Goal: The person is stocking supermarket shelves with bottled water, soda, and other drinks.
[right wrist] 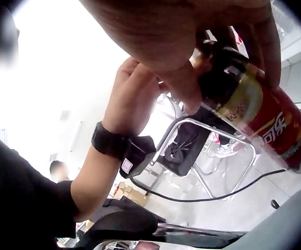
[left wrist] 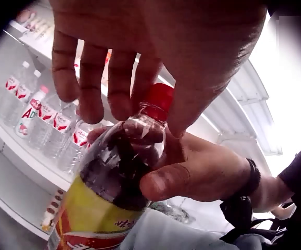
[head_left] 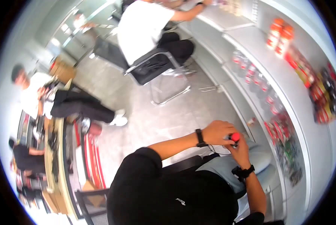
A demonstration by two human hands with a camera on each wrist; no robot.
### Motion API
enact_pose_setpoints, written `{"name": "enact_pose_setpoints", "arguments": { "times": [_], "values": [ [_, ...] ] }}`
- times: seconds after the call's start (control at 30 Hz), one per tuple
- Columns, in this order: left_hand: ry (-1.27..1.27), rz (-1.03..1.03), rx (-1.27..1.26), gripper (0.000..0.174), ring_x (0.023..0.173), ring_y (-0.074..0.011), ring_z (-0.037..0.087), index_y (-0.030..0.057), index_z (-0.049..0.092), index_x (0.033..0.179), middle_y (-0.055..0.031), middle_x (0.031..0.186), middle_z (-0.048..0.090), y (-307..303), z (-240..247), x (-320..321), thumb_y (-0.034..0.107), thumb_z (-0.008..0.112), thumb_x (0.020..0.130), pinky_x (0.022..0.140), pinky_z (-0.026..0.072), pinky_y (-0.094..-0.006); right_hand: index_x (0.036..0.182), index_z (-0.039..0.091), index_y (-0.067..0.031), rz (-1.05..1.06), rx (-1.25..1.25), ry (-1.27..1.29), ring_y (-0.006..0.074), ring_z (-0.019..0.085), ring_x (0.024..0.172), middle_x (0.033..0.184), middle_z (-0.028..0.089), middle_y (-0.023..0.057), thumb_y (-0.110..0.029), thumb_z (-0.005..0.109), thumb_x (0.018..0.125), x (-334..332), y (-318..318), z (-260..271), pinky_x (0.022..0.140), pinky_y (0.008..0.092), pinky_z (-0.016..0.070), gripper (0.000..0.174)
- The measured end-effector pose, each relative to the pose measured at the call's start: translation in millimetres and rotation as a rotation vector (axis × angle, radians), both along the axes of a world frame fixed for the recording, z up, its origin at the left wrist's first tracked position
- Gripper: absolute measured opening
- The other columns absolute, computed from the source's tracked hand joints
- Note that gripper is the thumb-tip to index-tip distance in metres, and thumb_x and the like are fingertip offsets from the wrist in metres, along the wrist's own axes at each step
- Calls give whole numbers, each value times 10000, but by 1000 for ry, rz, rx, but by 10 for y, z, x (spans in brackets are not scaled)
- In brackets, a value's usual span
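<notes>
A bottle of cola [left wrist: 114,172], dark inside with a yellow and red label, is held tilted over the person's lap. Its red cap [left wrist: 159,97] is on the neck. My right hand [left wrist: 202,169] grips the bottle around its shoulder, thumb along the near side. Above it, my left hand [head_left: 216,134] has the cap between thumb and index finger, the other fingers spread past it. In the right wrist view, the right fingers [right wrist: 267,49] wrap the upper bottle, and the left hand [right wrist: 135,94] is partly hidden behind the right.
White shelves [head_left: 265,56] run along the right, with clear water bottles [head_left: 256,78], orange-capped bottles [head_left: 280,35] and bagged goods. A person [head_left: 141,30] sits on a metal-framed chair [head_left: 156,71] ahead; another person [head_left: 40,90] is at left. A black cable [right wrist: 207,199] hangs near the left wrist.
</notes>
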State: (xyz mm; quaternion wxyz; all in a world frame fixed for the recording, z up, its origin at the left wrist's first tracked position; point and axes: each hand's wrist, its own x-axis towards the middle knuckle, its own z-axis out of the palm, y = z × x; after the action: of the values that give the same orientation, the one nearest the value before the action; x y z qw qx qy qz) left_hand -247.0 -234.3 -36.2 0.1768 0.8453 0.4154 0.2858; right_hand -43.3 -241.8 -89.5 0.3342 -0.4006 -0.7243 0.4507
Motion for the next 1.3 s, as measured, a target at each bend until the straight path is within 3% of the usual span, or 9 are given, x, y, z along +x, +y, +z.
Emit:
{"name": "enact_pose_setpoints", "arguments": {
  "times": [0.1, 0.3, 0.4, 0.63, 0.77, 0.97, 1.07, 1.3],
  "values": [
    [74, 36, -42, 368, 809, -284, 648, 123, 669, 1040, -58, 880, 659, 98, -46, -85, 421, 715, 829, 659, 517, -385, 1221, 574, -65, 28, -79, -144, 282, 636, 1005, 1099, 634, 127, -119, 804, 776, -180, 118, 24, 837, 355, 518, 504],
    [125, 66, -172, 337, 829, -292, 663, 120, 663, 1008, -72, 887, 676, 325, -340, -120, 403, 723, 835, 685, 521, -404, 1375, 501, -113, -9, -98, 18, 254, 593, 1149, 1403, 493, 120, -107, 803, 779, 51, 249, 103, 903, 368, 498, 668],
    [133, 95, -243, 334, 872, -289, 666, 128, 653, 1055, -68, 927, 672, 544, -545, -157, 363, 741, 835, 709, 530, -388, 1422, 469, -135, 26, -288, 94, 240, 561, 1209, 1507, 390, 98, -99, 791, 793, 424, 313, 274, 938, 369, 480, 707],
    [288, 65, -223, 306, 883, -305, 653, 160, 619, 1110, -59, 1031, 642, 1539, -1424, -141, 303, 711, 856, 733, 521, -424, 1318, 566, -107, -64, -357, 2, 198, 602, 1140, 1316, 576, 66, -66, 743, 836, 1115, 359, 404, 946, 333, 466, 514],
    [238, 170, -238, 293, 930, -317, 643, 170, 622, 1117, -72, 1031, 634, 1969, -1902, -58, 250, 711, 850, 770, 519, -418, 1301, 567, -71, -125, -455, -27, 190, 600, 1141, 1288, 601, 61, -65, 730, 852, 1385, 274, 286, 951, 334, 465, 478],
    [-131, 380, -341, 343, 938, -310, 641, 123, 670, 1109, -107, 1011, 627, 2312, -2573, 132, 144, 773, 782, 834, 530, -411, 1281, 574, -46, -205, -562, -15, 191, 607, 1136, 1263, 621, 60, -13, 700, 858, 1536, 295, 250, 954, 329, 472, 442],
    [-312, 423, -332, 360, 972, -329, 628, 169, 669, 1114, -100, 1004, 619, 2357, -2956, 287, 164, 779, 771, 848, 518, -418, 1275, 577, -50, -207, -561, -76, 189, 609, 1134, 1258, 623, 59, 3, 689, 857, 1617, 321, 236, 955, 331, 473, 437],
    [-239, 476, -378, 326, 950, -304, 643, 130, 667, 1107, -101, 1039, 620, 2532, -3107, 735, 150, 756, 794, 846, 526, -418, 1278, 568, -45, -223, -676, -84, 196, 609, 1137, 1271, 612, 77, -2, 650, 882, 1946, 326, 230, 964, 320, 468, 407]
  ]
}}
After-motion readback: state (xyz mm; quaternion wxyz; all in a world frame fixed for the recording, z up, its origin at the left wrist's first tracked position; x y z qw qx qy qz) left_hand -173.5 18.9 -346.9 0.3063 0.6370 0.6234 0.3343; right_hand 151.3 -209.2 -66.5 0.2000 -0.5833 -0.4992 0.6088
